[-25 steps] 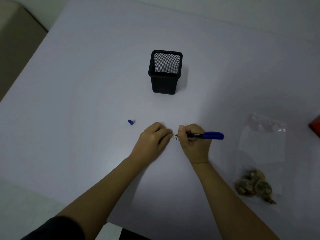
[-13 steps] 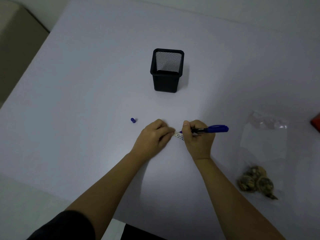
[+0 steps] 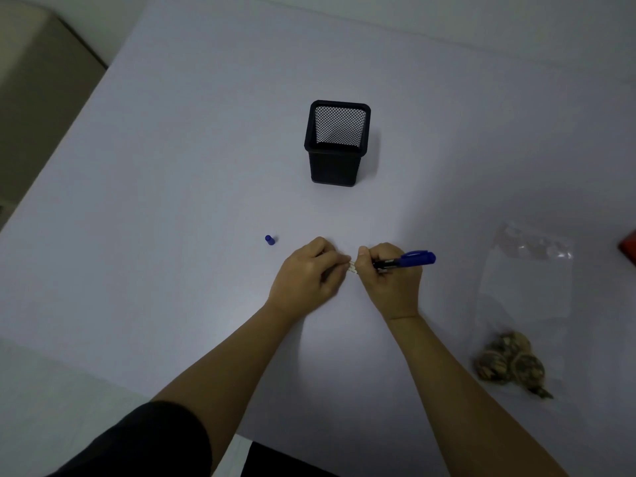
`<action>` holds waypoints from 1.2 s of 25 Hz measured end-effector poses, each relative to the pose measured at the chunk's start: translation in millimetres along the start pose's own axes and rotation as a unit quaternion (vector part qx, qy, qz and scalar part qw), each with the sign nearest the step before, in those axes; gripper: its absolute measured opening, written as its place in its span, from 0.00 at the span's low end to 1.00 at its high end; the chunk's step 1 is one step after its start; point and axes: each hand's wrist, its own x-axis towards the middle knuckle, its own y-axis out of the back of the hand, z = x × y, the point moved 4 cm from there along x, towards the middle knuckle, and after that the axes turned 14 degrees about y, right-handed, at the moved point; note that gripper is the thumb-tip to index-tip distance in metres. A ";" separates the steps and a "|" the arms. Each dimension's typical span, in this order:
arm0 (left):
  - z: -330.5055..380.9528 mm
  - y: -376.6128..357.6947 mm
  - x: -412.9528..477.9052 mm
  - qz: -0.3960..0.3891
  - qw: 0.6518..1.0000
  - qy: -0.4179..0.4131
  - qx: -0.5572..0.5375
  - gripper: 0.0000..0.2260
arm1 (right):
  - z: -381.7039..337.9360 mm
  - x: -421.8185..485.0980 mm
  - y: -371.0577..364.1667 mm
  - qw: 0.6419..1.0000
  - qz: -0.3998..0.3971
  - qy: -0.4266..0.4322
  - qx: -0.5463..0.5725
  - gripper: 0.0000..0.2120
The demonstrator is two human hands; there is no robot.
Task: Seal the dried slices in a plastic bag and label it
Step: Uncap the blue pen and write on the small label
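A clear plastic bag (image 3: 526, 290) lies flat on the table at the right, with brown dried slices (image 3: 509, 364) bunched in its near end. In the middle of the table my right hand (image 3: 389, 280) grips a blue marker (image 3: 409, 260), its blue end pointing right. My left hand (image 3: 309, 273) pinches a small white label strip (image 3: 352, 266) that shows between the two hands; the marker's tip is hidden by my fingers. The marker's blue cap (image 3: 269, 239) lies loose to the left of my left hand.
A black mesh pen holder (image 3: 337, 146) stands upright behind my hands. A red object (image 3: 628, 247) is cut off at the right edge. The white table (image 3: 172, 166) ends at its left edge, with floor beyond.
Both hands stay together at the label with only slight shifts. The marker's blue end tilted up a little and then settled level again.
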 end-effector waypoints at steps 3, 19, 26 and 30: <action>1.5 0.7 0.4 0.006 1.000 0.000 0.000 0.08 | 0.1 -0.2 -0.1 1.000 -0.003 -0.011 0.008 0.18; 4.2 2.1 0.2 0.014 1.000 -0.003 0.000 0.09 | 2.9 -1.8 -0.1 0.999 0.009 -0.025 0.034 0.17; 4.2 1.8 0.9 0.014 1.000 -0.001 -0.001 0.08 | 1.4 -1.0 2.4 0.999 0.016 -0.026 0.045 0.16; 3.1 1.2 1.1 0.012 1.000 0.000 -0.006 0.08 | -0.7 -0.6 2.2 0.999 0.020 -0.026 0.034 0.16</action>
